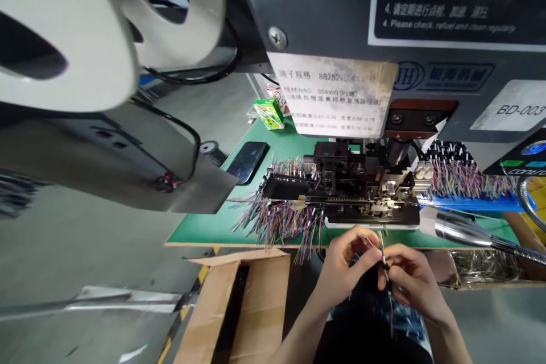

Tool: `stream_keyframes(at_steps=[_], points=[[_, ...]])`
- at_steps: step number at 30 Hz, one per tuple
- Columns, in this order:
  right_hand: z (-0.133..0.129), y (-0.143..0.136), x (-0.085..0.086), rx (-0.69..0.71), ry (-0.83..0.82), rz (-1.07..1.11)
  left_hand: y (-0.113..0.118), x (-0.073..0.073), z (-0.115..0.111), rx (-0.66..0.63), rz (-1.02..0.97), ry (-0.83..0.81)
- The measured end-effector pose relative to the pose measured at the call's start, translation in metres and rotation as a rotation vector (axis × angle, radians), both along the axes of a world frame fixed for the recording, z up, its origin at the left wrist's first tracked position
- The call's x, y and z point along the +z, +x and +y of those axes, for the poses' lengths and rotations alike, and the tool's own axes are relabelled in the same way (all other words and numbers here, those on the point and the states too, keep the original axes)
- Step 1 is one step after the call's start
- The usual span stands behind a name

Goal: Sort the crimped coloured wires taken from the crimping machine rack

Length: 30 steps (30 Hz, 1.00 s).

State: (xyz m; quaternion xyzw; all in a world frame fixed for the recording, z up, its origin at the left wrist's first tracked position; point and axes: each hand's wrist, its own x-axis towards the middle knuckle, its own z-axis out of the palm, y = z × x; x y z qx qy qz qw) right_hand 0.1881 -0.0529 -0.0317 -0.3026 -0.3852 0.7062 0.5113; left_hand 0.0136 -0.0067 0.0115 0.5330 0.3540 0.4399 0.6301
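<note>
Head view. Multi-wire cable (383, 260) held up between both hands, just in front of the terminal crimping press (328, 173). Its long axis runs nearly fore-and-aft: loose coloured wire ends point away from the person, toward the press tooling; the tail hangs back over the lap. Left hand (350, 261) pinches at the wire ends, thumb against fingers; right hand (409, 278) grips the dark section below. Both touch the cable; the left sits slightly nearer the press. Whether individual wires are separated: too small to tell.

Surroundings: press front edge lies directly beyond the wire ends, no object seen between. Flexible metal gooseneck (464, 230) slants in at right, beside the press and near the right hand, limiting room on that side. Wire pile (277, 233) spreads left of the tooling on the green table (198, 228); smartphone (248, 162) farther left. More wires lie on a blue tray (478, 203) at right. Open cardboard box (260, 307) below the table edge, left.
</note>
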Motion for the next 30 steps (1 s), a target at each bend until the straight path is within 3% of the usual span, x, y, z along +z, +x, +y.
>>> stream_keyframes(at_steps=[6,12,17,22,26,30], points=[[-0.002,-0.001,0.012,-0.095,-0.122,-0.013,0.001,0.0,0.0,0.039,0.057,-0.018],[0.003,0.0,-0.002,-0.019,-0.068,0.043,0.002,-0.014,-0.004,-0.082,-0.023,-0.155],[0.009,0.004,-0.004,0.025,-0.031,-0.015,0.001,-0.019,-0.002,-0.068,-0.075,0.005],[0.011,0.009,0.004,0.046,-0.048,-0.099,-0.005,-0.012,0.003,-0.027,-0.052,0.158],[0.011,0.009,0.006,0.124,-0.089,-0.095,-0.002,-0.01,0.003,-0.031,-0.006,0.167],[0.011,0.004,0.004,0.048,-0.073,-0.105,0.005,-0.017,0.003,-0.004,-0.024,0.126]])
